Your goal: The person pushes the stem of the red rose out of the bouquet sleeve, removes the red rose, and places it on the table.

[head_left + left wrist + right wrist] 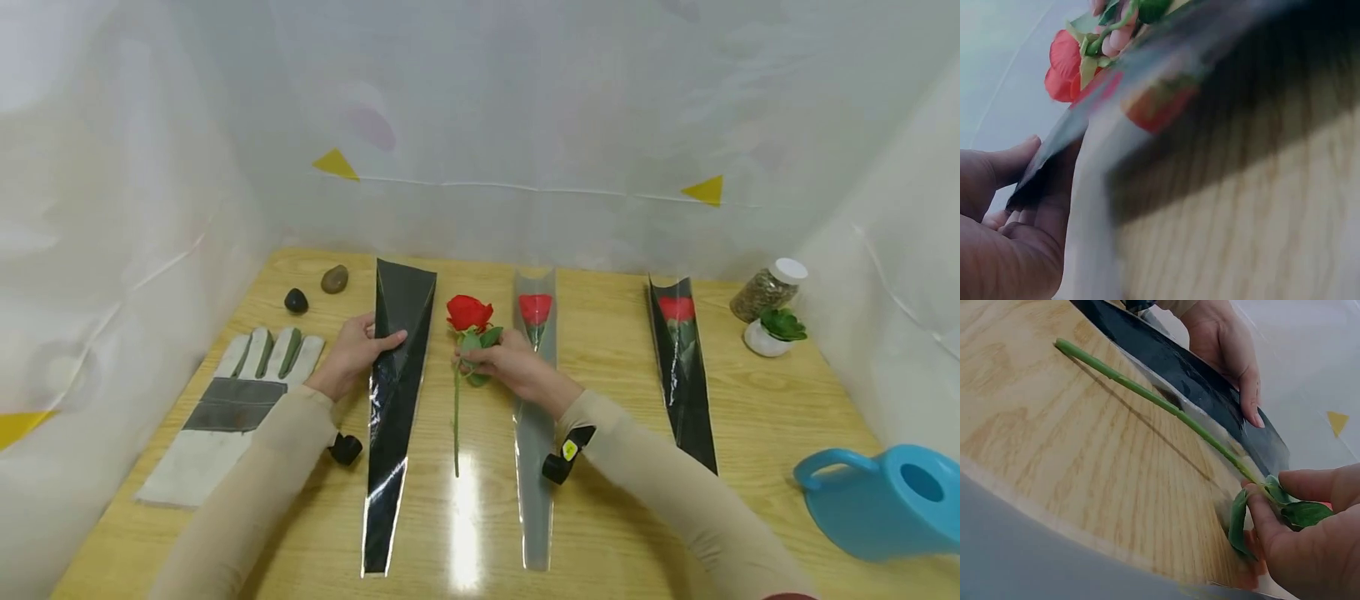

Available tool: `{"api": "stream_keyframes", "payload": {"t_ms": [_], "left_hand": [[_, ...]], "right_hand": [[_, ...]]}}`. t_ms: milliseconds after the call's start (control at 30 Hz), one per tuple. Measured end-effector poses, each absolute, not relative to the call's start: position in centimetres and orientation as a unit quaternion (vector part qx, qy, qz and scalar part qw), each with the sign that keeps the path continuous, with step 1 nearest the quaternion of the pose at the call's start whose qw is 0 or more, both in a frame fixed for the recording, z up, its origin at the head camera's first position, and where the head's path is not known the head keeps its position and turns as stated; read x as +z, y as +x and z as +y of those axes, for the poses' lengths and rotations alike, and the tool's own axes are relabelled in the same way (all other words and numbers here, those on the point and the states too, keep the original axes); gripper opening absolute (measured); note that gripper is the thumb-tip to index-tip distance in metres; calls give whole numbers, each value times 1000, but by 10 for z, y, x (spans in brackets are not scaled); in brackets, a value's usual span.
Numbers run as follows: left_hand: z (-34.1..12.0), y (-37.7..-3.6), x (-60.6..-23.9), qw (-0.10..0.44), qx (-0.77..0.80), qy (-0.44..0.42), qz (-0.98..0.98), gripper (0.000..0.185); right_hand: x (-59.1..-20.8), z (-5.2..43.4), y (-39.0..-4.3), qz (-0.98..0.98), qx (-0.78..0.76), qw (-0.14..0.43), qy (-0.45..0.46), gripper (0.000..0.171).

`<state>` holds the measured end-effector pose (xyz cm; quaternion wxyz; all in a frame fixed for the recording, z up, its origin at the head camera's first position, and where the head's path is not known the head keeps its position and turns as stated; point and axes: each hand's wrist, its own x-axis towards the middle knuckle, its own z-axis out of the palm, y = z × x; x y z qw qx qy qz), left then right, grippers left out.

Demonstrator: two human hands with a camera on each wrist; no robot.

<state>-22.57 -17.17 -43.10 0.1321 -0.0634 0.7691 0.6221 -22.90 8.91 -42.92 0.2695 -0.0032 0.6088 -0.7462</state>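
Note:
A loose red rose [468, 313] lies on the wooden table [757, 400], its green stem [456, 417] pointing toward me. My right hand [504, 360] pinches the stem [1166, 405] just below the leaves [1300, 512]. To its left an empty black cone sleeve [395, 383] lies flat; my left hand [352, 352] grips its left edge near the wide mouth, thumb on top. The left wrist view shows that thumb [1010, 164] on the sleeve edge [1054, 150] with the rose [1065, 65] beyond. In the right wrist view, the left hand [1229, 350] rests on the sleeve [1179, 375].
A grey sleeve [536, 400] and a black sleeve [684, 367] each hold a red rose. A work glove [225, 408] and two stones [315, 290] lie at the left. A jar [767, 290], a small potted succulent [772, 332] and a blue watering can [885, 500] stand at the right.

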Motion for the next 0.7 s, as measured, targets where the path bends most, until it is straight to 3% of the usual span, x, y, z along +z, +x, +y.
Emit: {"api": "stream_keyframes", "payload": {"t_ms": [200, 500, 700], "left_hand": [[-172, -228, -436, 152, 585, -75, 793, 77], [-170, -227, -425, 134, 486, -75, 861, 73], [-173, -221, -408, 85, 309, -2, 947, 64]], "right_hand": [[-432, 86, -227, 614, -742, 269, 8, 43], [-419, 89, -221, 680, -689, 249, 0, 55], [-405, 109, -218, 758, -612, 224, -42, 68]]}}
